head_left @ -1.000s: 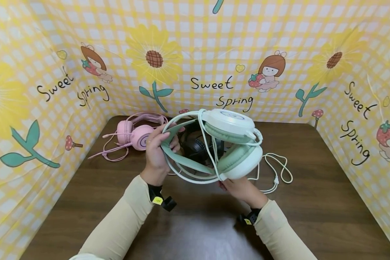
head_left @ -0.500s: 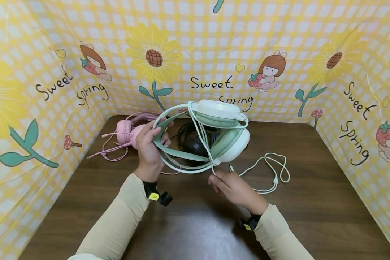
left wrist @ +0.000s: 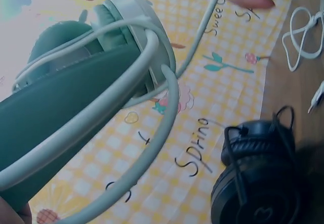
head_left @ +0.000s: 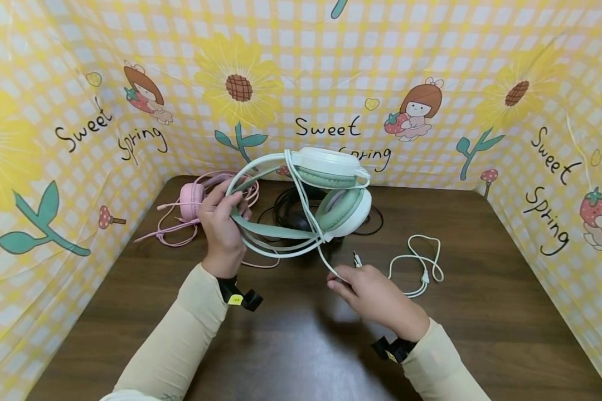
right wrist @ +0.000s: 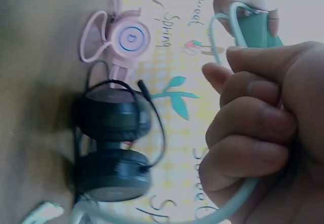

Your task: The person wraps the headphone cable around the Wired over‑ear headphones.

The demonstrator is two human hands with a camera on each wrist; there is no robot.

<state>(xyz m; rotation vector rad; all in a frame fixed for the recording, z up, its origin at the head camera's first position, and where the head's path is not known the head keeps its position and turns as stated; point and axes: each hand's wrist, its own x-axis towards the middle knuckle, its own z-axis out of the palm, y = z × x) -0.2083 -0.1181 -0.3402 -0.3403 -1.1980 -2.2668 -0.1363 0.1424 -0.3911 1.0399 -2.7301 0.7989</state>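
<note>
The held headphones (head_left: 328, 160) have moved left, white with green cushions (head_left: 326, 178).

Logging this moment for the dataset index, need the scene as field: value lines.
left_hand: left hand grips headband of white-and-green headset
right_hand: right hand holds white cable
held_headset: raised above table, cable looped around it near ear cups
pink_headset: pink headset on table, partly behind left hand
black_headset: black headset on table, partly behind held headset
backdrop: yellow-and-white checked cloth, printed "Sweet Spring"
</note>
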